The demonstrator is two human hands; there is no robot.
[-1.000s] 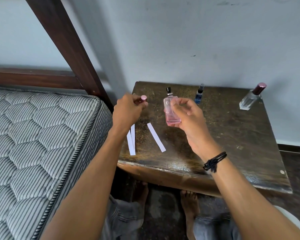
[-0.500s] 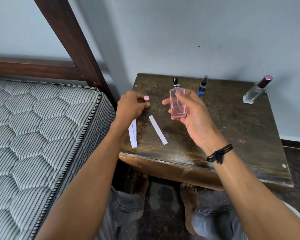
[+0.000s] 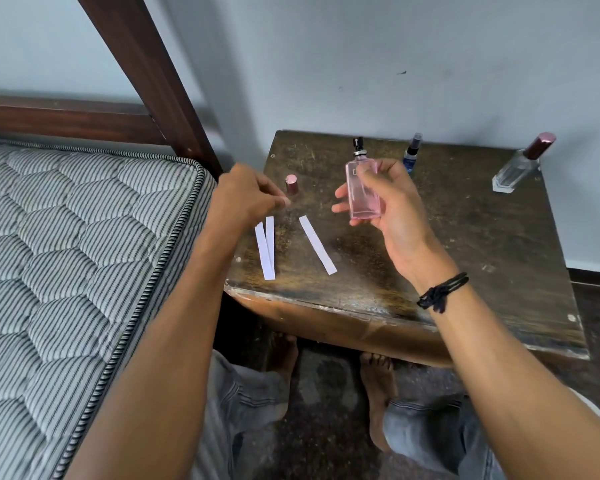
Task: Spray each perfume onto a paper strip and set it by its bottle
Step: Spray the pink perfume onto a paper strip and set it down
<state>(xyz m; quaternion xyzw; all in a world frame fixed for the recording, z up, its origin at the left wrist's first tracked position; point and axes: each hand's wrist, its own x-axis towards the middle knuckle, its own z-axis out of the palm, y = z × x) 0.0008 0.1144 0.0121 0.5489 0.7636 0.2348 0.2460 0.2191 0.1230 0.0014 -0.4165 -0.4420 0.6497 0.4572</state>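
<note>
The right hand (image 3: pixel 392 209) grips the uncapped pink bottle (image 3: pixel 362 188) above the table (image 3: pixel 465 237). The left hand (image 3: pixel 246 199) hovers loosely curled and empty beside the cap (image 3: pixel 291 184), over the paper strips (image 3: pixel 269 258). Reaching down could topple the cap, or lift both overlapping strips together.

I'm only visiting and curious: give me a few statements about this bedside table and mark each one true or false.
1. The right hand holds the pink rectangular glass perfume bottle. True.
2. The round pink cap sits on that bottle. False: it stands on the dark wooden table, close to the left hand.
3. Three white paper strips lie on the table. True.
4. The left hand grips a strip. False: its fingers hold nothing, and all the strips lie on the table.
5. The clear glass bottle at the table's back right corner is uncapped. False: its dark red cap is on.
</note>
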